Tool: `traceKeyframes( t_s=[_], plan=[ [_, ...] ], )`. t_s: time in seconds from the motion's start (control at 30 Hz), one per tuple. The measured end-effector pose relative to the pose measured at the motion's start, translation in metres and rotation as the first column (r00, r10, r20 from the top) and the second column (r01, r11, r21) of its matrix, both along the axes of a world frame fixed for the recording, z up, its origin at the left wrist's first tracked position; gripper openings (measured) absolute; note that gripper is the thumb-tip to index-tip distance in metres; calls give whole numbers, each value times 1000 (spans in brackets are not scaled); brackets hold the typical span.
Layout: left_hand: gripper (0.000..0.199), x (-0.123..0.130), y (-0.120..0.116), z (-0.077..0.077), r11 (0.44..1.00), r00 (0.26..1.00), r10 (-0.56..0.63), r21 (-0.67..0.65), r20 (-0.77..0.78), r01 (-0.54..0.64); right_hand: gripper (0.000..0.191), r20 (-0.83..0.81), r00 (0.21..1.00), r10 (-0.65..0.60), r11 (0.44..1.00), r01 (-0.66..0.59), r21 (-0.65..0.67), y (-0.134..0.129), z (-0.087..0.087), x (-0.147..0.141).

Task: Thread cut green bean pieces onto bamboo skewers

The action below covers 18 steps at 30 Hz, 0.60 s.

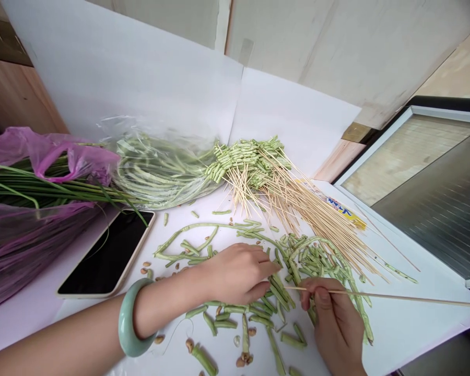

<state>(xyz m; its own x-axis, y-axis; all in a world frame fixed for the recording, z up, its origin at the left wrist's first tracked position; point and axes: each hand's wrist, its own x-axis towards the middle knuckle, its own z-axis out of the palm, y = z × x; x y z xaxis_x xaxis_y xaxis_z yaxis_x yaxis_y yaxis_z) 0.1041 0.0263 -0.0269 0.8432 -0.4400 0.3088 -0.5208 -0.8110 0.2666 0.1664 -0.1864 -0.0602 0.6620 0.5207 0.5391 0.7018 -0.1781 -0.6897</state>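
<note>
My right hand (337, 324) pinches a thin bamboo skewer (407, 298) between thumb and fingers. Its bare tip points left, and the shaft runs out toward the right edge. Close to that tip, my left hand (238, 274) reaches over cut green bean pieces (278, 292), with a jade-green bangle (131, 318) on the wrist. Its thumb and forefinger are apart, and I see nothing between them. More cut pieces (321, 261) are heaped beyond my right hand, with a few long whole beans (297, 245) across them.
Behind lie skewers threaded with bean pieces (250, 156) and a spread of bare skewers (321, 209). A clear bag of long beans (156, 167), a purple bag (78, 154) of green stalks and a phone (105, 256) are on the left. Brown seeds (159, 339) are scattered about.
</note>
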Motion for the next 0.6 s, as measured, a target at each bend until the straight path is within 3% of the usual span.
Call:
traceKeyframes(
  t_s=[0.2,0.6],
  plan=[
    [28,-1,-2,4,991,975,122,-27,-186,-129,31,-25,998,-55,998,54,-38,1,3,3],
    [9,2,-4,-5,996,992,26,92,-121,-14,34,-15,1000,9,984,-11,-176,4,-4,6]
  ],
)
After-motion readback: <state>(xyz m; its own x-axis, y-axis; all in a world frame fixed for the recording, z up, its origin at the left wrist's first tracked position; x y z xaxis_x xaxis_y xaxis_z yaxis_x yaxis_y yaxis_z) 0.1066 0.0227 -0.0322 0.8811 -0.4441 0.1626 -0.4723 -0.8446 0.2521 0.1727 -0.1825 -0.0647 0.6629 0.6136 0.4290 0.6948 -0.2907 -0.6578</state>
